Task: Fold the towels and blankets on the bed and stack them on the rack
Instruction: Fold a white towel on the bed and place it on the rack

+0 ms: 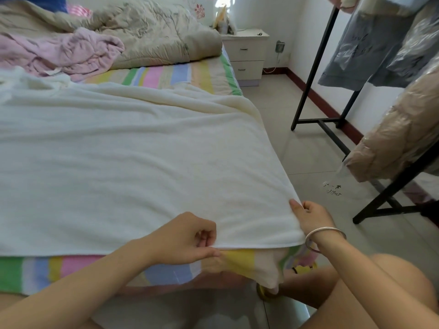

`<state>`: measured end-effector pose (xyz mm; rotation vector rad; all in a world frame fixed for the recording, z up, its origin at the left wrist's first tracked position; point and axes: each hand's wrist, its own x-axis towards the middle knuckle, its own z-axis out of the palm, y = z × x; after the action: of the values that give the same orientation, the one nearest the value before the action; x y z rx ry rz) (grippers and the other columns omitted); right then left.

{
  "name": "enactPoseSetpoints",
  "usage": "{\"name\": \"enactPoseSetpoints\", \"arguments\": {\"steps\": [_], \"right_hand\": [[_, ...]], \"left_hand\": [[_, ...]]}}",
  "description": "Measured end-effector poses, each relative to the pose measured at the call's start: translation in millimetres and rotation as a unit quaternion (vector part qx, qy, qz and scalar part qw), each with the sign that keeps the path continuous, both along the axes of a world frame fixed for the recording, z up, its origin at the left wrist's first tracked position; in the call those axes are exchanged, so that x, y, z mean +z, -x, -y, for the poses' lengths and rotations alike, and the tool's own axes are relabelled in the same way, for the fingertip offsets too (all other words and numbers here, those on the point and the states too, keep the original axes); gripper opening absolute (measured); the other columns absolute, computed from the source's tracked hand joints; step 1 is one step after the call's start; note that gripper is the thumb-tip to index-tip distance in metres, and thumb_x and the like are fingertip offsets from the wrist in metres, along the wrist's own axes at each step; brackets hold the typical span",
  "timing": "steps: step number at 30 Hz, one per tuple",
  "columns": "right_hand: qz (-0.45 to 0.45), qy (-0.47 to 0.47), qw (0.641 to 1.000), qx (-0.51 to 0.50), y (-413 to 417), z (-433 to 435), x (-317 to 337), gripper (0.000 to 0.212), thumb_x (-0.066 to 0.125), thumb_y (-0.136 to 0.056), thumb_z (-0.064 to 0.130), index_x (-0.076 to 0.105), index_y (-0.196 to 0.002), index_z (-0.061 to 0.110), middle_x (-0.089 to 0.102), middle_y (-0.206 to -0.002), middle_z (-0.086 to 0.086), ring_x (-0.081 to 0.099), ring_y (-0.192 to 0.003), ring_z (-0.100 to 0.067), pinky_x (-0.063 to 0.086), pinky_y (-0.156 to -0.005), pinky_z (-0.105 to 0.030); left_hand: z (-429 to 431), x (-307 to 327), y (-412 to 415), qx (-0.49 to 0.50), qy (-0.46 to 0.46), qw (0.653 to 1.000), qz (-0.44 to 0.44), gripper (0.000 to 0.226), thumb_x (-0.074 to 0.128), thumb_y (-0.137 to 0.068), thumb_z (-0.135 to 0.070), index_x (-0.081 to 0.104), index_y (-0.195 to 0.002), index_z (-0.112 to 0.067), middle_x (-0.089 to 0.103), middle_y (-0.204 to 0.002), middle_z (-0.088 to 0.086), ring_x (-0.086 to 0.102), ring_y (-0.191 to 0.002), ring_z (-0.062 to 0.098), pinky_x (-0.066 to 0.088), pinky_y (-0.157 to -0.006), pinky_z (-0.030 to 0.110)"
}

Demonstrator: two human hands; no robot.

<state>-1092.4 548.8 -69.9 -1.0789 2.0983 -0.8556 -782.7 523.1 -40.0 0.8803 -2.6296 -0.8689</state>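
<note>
Two hands hold the near edge of a white towel (133, 162), which lies spread flat across the lower and middle part of the bed (78, 267).

1. Left hand (187, 238), lower centre of the frame: fingers curled, thumb and forefinger pinching the towel's near hem where it meets the striped sheet (166, 76).
2. Right hand (311, 217), lower right of centre: thumb on top, fingers underneath, pinching the towel's near right corner at the edge of the bed. A silver bangle (325, 236) sits on this wrist.

The towel covers most of the sheet. Its far edge runs toward the upper left, and its right edge follows the side of the bed.

Other items on the bed:
- Pink blanket (59, 51), crumpled, upper left, just beyond the towel's far edge.
- Beige quilt (154, 32), bunched, upper centre, touching the pink blanket.

Beside the bed:
- White nightstand (247, 53), two drawers, upper centre right, against the wall.
- Black metal rack (314, 70), right side of the frame, standing on the tiled floor (297, 150), well apart from the towel. Garments in clear plastic covers (392, 143) hang from it.
</note>
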Motion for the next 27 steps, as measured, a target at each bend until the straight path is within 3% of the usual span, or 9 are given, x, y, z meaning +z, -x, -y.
{"name": "enactPoseSetpoints", "arguments": {"steps": [6, 9, 10, 12, 15, 20, 23, 27], "right_hand": [[0.021, -0.042, 0.999, -0.003, 5.0, 4.1, -0.7, 0.039, 0.058, -0.093, 0.038, 0.051, -0.066, 0.012, 0.055, -0.067, -0.006, 0.050, -0.064, -0.025, 0.036, -0.060, -0.033], [-0.048, -0.072, 0.996, 0.005, 8.6, 12.1, 14.1, 0.023, 0.064, -0.085, 0.038, 0.055, -0.094, 0.019, 0.061, -0.090, 0.001, 0.059, -0.085, -0.023, 0.048, -0.078, -0.037], [-0.084, -0.061, 0.995, 0.014, 6.9, 16.9, 22.4, 0.031, 0.064, -0.083, 0.035, 0.051, -0.108, 0.021, 0.059, -0.101, 0.003, 0.058, -0.095, -0.024, 0.048, -0.085, -0.039], [-0.149, -0.012, 0.987, 0.051, -3.4, 33.6, 37.7, 0.051, 0.063, -0.082, 0.029, 0.044, -0.128, 0.022, 0.051, -0.123, 0.000, 0.050, -0.116, -0.025, 0.042, -0.096, -0.040], [-0.223, 0.043, 0.960, 0.161, -38.9, 78.0, 53.4, 0.052, 0.057, -0.089, 0.034, 0.042, -0.138, 0.025, 0.041, -0.142, 0.000, 0.032, -0.134, -0.022, 0.030, -0.108, -0.036], [-0.272, 0.017, 0.922, 0.275, -97.8, 153.5, 50.7, 0.050, 0.041, -0.098, 0.047, 0.037, -0.144, 0.028, 0.023, -0.157, 0.001, 0.011, -0.146, -0.020, 0.016, -0.116, -0.036], [-0.302, 0.086, 0.912, 0.263, -102.7, 215.6, 45.4, 0.041, 0.042, -0.098, 0.041, 0.047, -0.136, 0.027, 0.037, -0.149, 0.003, 0.023, -0.141, -0.018, 0.023, -0.110, -0.032], [-0.304, 0.225, 0.903, 0.204, -92.5, 315.6, 51.4, 0.025, 0.058, -0.090, 0.025, 0.064, -0.113, 0.020, 0.059, -0.121, -0.002, 0.048, -0.117, -0.027, 0.038, -0.092, -0.037]], "left_hand": [[-1.6, 7.3, 6.2, 0.020, -0.167, 0.986, 0.013, 0.026, 0.075, -0.083, -0.038, 0.060, -0.071, -0.021, 0.053, -0.063, -0.016, 0.047, -0.058, 0.003, 0.038, -0.060, 0.015], [10.4, 22.3, 13.0, 0.048, -0.291, 0.954, 0.049, 0.035, 0.071, -0.085, -0.046, 0.066, -0.082, -0.012, 0.064, -0.067, -0.003, 0.058, -0.057, 0.011, 0.047, -0.058, 0.027], [16.4, 28.5, 15.8, 0.063, -0.306, 0.949, 0.048, 0.035, 0.067, -0.088, -0.045, 0.067, -0.086, -0.010, 0.067, -0.070, 0.000, 0.061, -0.057, 0.013, 0.048, -0.056, 0.027], [35.4, 38.6, 20.8, 0.126, -0.270, 0.955, 0.010, 0.030, 0.062, -0.093, -0.038, 0.068, -0.088, -0.009, 0.071, -0.076, 0.000, 0.064, -0.058, 0.013, 0.046, -0.051, 0.024], [85.3, 47.4, 20.4, 0.271, -0.178, 0.943, -0.074, 0.015, 0.060, -0.094, -0.023, 0.068, -0.088, -0.012, 0.073, -0.085, 0.001, 0.067, -0.063, 0.013, 0.047, -0.051, 0.023], [172.2, 45.1, 10.1, 0.392, -0.067, 0.915, -0.064, 0.013, 0.057, -0.088, -0.022, 0.068, -0.085, -0.027, 0.069, -0.089, -0.010, 0.066, -0.086, 0.012, 0.054, -0.078, 0.032], [235.4, 38.7, 6.3, 0.429, -0.016, 0.903, -0.030, 0.015, 0.055, -0.088, -0.021, 0.067, -0.089, -0.028, 0.066, -0.093, -0.012, 0.063, -0.093, 0.012, 0.052, -0.083, 0.032], [328.0, 35.5, 0.5, 0.464, 0.074, 0.882, -0.023, 0.017, 0.054, -0.091, -0.020, 0.067, -0.100, -0.024, 0.065, -0.108, -0.008, 0.059, -0.105, 0.016, 0.045, -0.086, 0.029]]}}
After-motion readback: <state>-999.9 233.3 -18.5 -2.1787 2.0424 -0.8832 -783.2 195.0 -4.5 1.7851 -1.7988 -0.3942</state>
